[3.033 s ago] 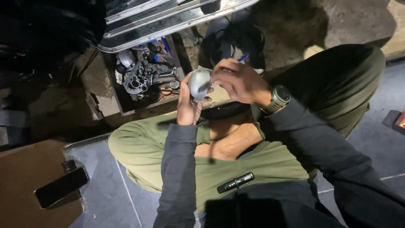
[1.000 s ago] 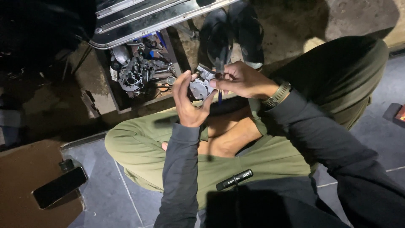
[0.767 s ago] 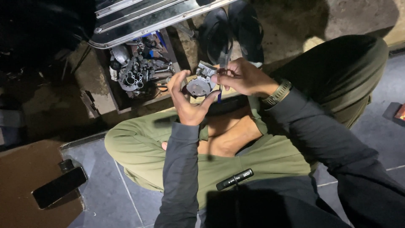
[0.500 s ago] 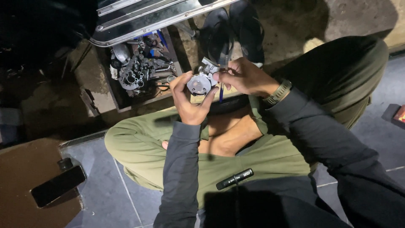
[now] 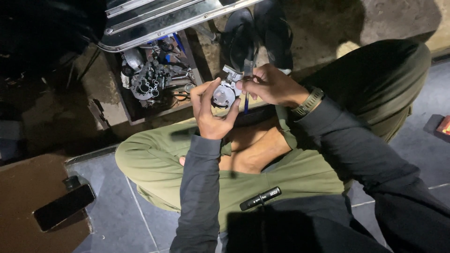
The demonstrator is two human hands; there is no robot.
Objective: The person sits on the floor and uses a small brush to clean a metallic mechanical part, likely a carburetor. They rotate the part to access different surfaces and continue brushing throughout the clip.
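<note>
The wooden tray (image 5: 140, 110) is sitting just past the knees, packed with metal parts (image 5: 152, 79), and a shiny metal rail (image 5: 178, 16) is hanging over its far side. Two dark sandals (image 5: 258, 33) are lying beside it. The grey floor (image 5: 117, 206) by the phone (image 5: 63, 206) is looking open, maybe.

dark phone (image 5: 64, 206), blank black screen, lying on brown board (image 5: 23, 197) at lower left; small white label on black marker (image 5: 260, 198) on lap.

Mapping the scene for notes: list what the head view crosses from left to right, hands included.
Dark phone → tray of metal parts → left hand → round metal part → right hand → wristwatch → small orange-edged object.
</note>
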